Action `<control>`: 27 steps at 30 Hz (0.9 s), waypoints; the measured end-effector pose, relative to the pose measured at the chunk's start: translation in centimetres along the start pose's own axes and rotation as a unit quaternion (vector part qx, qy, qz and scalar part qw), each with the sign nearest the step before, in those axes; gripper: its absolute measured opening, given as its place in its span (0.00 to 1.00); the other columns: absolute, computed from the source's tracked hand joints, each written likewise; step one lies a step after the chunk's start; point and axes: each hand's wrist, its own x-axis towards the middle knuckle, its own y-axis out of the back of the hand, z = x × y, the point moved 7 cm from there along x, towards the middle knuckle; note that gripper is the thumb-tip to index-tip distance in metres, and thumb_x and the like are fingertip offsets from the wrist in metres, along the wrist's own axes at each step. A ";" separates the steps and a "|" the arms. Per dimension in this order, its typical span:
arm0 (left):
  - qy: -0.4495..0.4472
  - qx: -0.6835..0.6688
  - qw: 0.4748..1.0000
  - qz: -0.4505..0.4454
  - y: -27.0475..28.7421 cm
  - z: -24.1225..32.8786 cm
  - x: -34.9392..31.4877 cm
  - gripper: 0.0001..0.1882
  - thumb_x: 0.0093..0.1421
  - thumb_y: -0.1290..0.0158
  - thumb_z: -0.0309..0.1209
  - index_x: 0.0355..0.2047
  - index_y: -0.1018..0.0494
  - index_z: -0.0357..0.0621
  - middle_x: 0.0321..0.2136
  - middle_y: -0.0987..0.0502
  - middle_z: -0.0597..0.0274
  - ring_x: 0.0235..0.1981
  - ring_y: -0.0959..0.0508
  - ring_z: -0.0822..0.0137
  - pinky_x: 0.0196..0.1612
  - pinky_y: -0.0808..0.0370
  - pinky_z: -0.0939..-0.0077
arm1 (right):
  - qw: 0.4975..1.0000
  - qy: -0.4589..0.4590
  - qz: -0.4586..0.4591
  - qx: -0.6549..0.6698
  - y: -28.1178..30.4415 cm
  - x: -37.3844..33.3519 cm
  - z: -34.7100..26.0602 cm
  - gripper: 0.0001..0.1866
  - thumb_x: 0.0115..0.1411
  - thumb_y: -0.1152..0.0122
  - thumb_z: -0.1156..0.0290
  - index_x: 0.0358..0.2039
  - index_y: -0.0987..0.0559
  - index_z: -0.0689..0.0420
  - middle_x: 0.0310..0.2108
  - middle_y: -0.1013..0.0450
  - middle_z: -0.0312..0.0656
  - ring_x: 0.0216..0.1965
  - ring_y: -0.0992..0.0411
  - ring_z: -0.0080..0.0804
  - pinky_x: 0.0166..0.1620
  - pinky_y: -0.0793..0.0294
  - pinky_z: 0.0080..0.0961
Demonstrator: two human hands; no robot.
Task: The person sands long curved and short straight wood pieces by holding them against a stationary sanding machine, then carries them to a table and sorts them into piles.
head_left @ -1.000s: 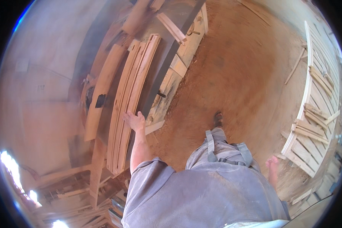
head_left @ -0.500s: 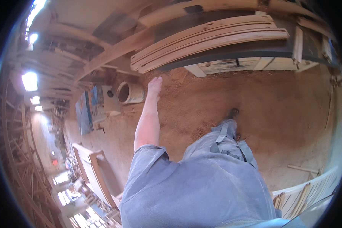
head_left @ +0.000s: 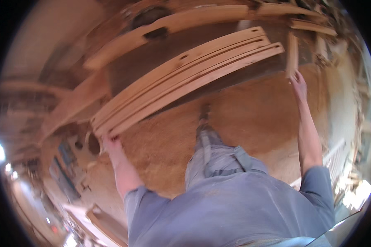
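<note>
Several long pale wooden boards (head_left: 181, 68) with dark slots lie side by side across a dark bench top. My left hand (head_left: 112, 143) is at their near left end, its fingertips against or just beside the board ends; blur hides whether they grip. On the far right, a short wooden piece (head_left: 292, 55) pokes out over the bench's edge. My right hand (head_left: 299, 85) has its fingers closed round the near end of that piece, with the arm stretched forward.
A long wooden beam (head_left: 202, 16) with a dark notch runs behind the boards. By my left hand stands a bucket (head_left: 93, 143), with blue objects (head_left: 64, 171) on the floor beyond it. Brown sawdust covers the floor (head_left: 251, 111). More wood pieces (head_left: 317, 29) lie at the far right.
My view has turned toward the right and nearer the bench. My left hand has come to the boards' left end. My right hand, unseen before, now holds the short wooden piece.
</note>
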 end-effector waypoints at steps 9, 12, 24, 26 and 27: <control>-0.130 0.222 0.961 0.098 4.1 1.4 -1.9 0.21 0.64 0.47 0.32 0.55 0.28 0.33 0.50 0.25 0.46 0.51 0.24 0.53 0.52 0.23 0.56 | 0.980 -0.058 -0.104 -0.162 -9.2 11.3 -5.2 0.40 0.56 0.36 0.69 0.68 0.38 0.61 0.64 0.35 0.51 0.61 0.32 0.39 0.62 0.32 0.30; -0.123 0.182 0.967 0.133 4.7 2.4 0.1 0.16 0.63 0.49 0.26 0.48 0.27 0.29 0.46 0.25 0.42 0.45 0.22 0.52 0.42 0.19 0.55 | 0.984 -0.150 -0.092 0.011 -9.2 11.1 -2.4 0.36 0.52 0.37 0.73 0.64 0.32 0.61 0.61 0.31 0.49 0.59 0.30 0.34 0.60 0.30 0.27; -0.293 0.712 0.617 -0.162 -16.1 -9.7 -9.7 0.18 0.59 0.45 0.27 0.48 0.28 0.29 0.45 0.22 0.46 0.42 0.21 0.53 0.43 0.19 0.59 | 0.970 0.113 0.172 -0.131 -11.0 -3.1 -7.3 0.25 0.45 0.44 0.79 0.48 0.24 0.60 0.42 0.29 0.54 0.48 0.32 0.56 0.54 0.30 0.43; -0.245 0.716 0.588 -0.287 -19.4 -16.5 -14.1 0.18 0.59 0.45 0.27 0.49 0.28 0.29 0.45 0.22 0.46 0.42 0.21 0.53 0.43 0.19 0.59 | 0.973 0.149 0.103 -0.141 -10.5 -9.1 -3.5 0.24 0.48 0.45 0.79 0.50 0.24 0.59 0.44 0.30 0.53 0.49 0.32 0.55 0.53 0.29 0.44; -0.229 0.713 0.571 -0.336 -21.0 -19.2 -16.5 0.19 0.59 0.45 0.27 0.49 0.28 0.29 0.45 0.22 0.46 0.42 0.21 0.53 0.43 0.20 0.59 | 0.980 0.107 0.038 -0.164 -9.1 -11.9 -1.7 0.24 0.49 0.45 0.79 0.50 0.25 0.58 0.46 0.29 0.52 0.51 0.31 0.54 0.53 0.29 0.46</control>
